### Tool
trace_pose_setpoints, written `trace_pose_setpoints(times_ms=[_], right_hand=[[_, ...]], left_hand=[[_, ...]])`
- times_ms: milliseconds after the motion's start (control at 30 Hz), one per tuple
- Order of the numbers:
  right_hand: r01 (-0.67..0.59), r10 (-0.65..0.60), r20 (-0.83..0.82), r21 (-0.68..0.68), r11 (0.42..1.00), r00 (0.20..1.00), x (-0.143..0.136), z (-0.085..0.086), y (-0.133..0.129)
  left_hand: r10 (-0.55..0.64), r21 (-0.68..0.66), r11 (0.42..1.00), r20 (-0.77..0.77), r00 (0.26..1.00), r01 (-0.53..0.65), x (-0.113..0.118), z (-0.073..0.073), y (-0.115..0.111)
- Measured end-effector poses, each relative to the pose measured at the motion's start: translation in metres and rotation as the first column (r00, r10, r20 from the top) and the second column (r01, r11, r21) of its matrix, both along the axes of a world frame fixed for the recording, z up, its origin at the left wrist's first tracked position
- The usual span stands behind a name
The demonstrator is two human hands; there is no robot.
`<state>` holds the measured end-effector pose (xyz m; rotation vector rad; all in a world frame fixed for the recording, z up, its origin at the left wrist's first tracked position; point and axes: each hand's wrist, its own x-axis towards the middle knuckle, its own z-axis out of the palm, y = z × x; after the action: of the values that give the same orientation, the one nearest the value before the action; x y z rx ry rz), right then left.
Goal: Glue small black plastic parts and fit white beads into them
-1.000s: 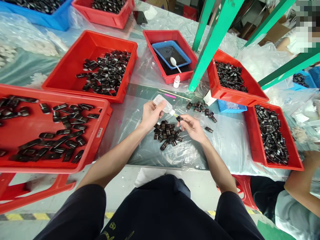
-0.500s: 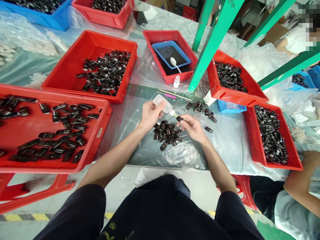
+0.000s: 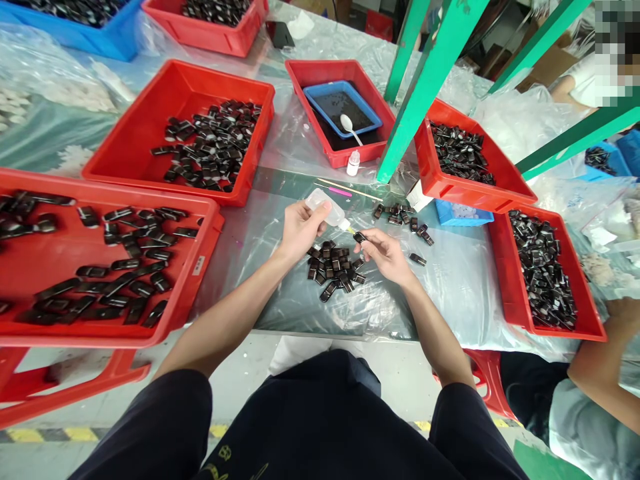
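My left hand [image 3: 301, 228] grips a translucent squeeze bottle [image 3: 327, 208], tilted with its thin tip pointing down to the right. Between the fingertips of my right hand [image 3: 385, 255] is a small dark glossy piece [image 3: 359, 237], and the bottle's tip is at or very near it; actual contact is too small to tell. Below both hands lies a pile of similar dark pieces [image 3: 333, 267] on the plastic-covered table [image 3: 290, 310]. A looser group of them [image 3: 397, 214] rests beyond my right hand, with one single piece [image 3: 417, 259] nearer.
Red trays of dark pieces stand at the left [image 3: 200, 267], back left [image 3: 173, 80] and right [image 3: 550, 267]. A small white bottle [image 3: 353, 163] is by a red tray [image 3: 340, 159] behind a green post [image 3: 425, 87]. A person's arm [image 3: 605, 367] shows at right.
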<state>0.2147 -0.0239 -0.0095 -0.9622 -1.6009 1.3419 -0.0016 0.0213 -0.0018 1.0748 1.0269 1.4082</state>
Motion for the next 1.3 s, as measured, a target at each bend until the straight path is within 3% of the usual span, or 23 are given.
trace_pose_setpoints(times_ms=[333, 600, 1300], right_hand=[[0.080, -0.080, 0.008, -0.061, 0.995, 0.997, -0.001, -0.003, 0.001], [0.223, -0.224, 0.031, 0.025, 0.975, 0.974, -0.004, -0.004, 0.001], [0.315, -0.315, 0.012, 0.030, 0.949, 0.949, -0.007, -0.012, -0.002]], left_hand=[[0.032, -0.025, 0.999, 0.061, 0.998, -0.031, 0.003, 0.001, 0.000], [0.001, -0.104, 0.995, 0.134, 0.991, 0.013, 0.006, 0.008, -0.004], [0.011, -0.076, 0.997, 0.147, 0.989, 0.001, 0.008, 0.008, -0.006]])
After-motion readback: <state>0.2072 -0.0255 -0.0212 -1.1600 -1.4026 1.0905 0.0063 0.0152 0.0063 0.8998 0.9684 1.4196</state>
